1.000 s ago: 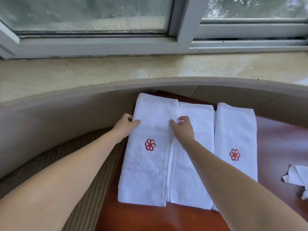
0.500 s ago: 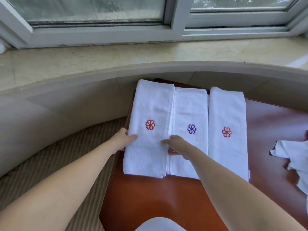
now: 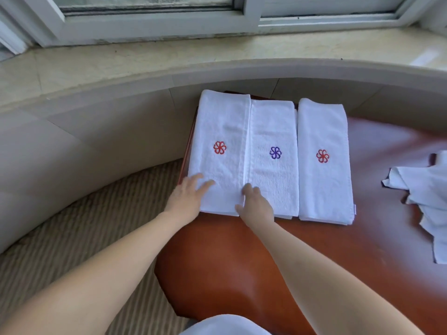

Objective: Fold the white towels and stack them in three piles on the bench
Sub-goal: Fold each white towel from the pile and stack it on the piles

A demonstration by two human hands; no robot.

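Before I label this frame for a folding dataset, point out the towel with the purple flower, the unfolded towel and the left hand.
Towel with the purple flower (image 3: pixel 274 165): head view, on the cloth just below its emblem.
Unfolded towel (image 3: pixel 428 197): head view, on its crumpled middle.
Left hand (image 3: pixel 187 198): head view, on the back of the hand.

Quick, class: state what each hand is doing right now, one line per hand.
Left hand: open, fingers spread flat on the left towel pile, holding nothing.
Right hand: fingers curled at that pile's near right edge; grip cannot be told.

White towels (image 3: pixel 273 131) w/ red, purple flower logos; red-brown bench (image 3: pixel 229 257)
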